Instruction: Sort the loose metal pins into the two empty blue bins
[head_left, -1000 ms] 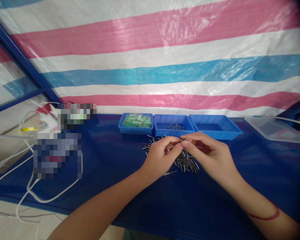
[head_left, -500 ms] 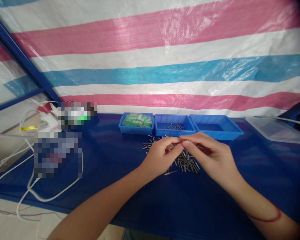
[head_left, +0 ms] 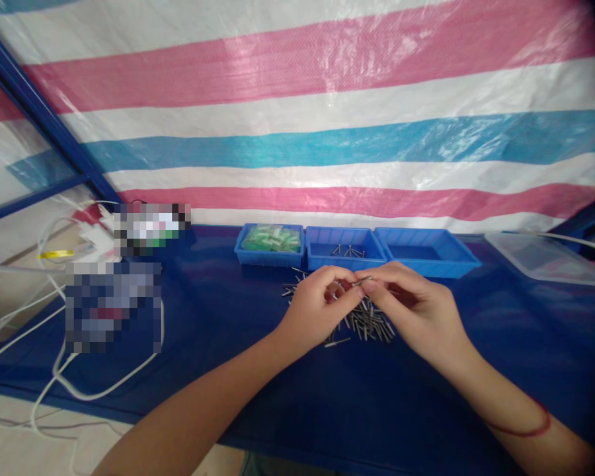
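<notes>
My left hand and my right hand meet fingertip to fingertip above a loose pile of thin metal fasteners. A small screw-like metal fastener lies between their pinched thumbs and index fingers, both hands closed on it. Its exact kind is too small to make out. Part of the pile is hidden under the hands. Just behind, a middle blue bin holds several screws.
A left blue bin contains bagged green and white pieces. The right blue bin stands beside the middle one. A clear plastic lid rests at the right. White cables and blurred-out items occupy the left.
The fingertips have shifted slightly, and the thin metal fastener between them now shows. My left fingers are bent a little more. Both hands stay over the pile.
</notes>
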Available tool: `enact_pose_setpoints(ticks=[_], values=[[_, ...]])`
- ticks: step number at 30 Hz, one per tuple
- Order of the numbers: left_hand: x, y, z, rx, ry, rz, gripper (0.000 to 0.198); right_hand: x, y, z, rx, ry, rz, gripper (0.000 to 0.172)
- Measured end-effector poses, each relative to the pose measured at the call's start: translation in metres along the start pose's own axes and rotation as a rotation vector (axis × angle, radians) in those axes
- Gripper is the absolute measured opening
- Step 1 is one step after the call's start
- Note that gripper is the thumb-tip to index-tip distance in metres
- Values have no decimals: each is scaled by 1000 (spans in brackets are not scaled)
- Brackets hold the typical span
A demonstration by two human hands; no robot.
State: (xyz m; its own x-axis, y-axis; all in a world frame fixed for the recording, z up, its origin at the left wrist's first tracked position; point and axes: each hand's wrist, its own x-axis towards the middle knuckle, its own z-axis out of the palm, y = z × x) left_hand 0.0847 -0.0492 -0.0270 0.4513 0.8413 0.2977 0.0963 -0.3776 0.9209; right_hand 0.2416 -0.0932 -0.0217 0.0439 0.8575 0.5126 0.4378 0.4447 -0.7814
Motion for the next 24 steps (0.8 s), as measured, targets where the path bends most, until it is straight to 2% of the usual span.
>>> enact_pose_setpoints(ticks=[5, 9, 12, 14, 16, 19, 24], values=[[0, 7, -6, 90, 58, 60, 11, 1, 3, 1, 46, -8, 49, 13], [1, 7, -8, 141, 72, 76, 13, 5, 5, 2, -11, -51, 44, 18], [2, 3, -9, 165, 39, 41, 31, 18, 14, 0, -93, -15, 35, 24], [4, -1, -10, 203, 2, 27, 40, 31, 25, -1, -182, 55, 45, 27], [5, -5, -12, 303, -50, 60, 34, 44, 36, -2, -291, 97, 58, 32], [5, -8, -14, 556, -174, 196, 20, 55, 46, -4, -378, 115, 64, 36], [-1, -6, -11, 884, -389, 356, 16, 42, 40, -8, -397, 67, 60, 35]])
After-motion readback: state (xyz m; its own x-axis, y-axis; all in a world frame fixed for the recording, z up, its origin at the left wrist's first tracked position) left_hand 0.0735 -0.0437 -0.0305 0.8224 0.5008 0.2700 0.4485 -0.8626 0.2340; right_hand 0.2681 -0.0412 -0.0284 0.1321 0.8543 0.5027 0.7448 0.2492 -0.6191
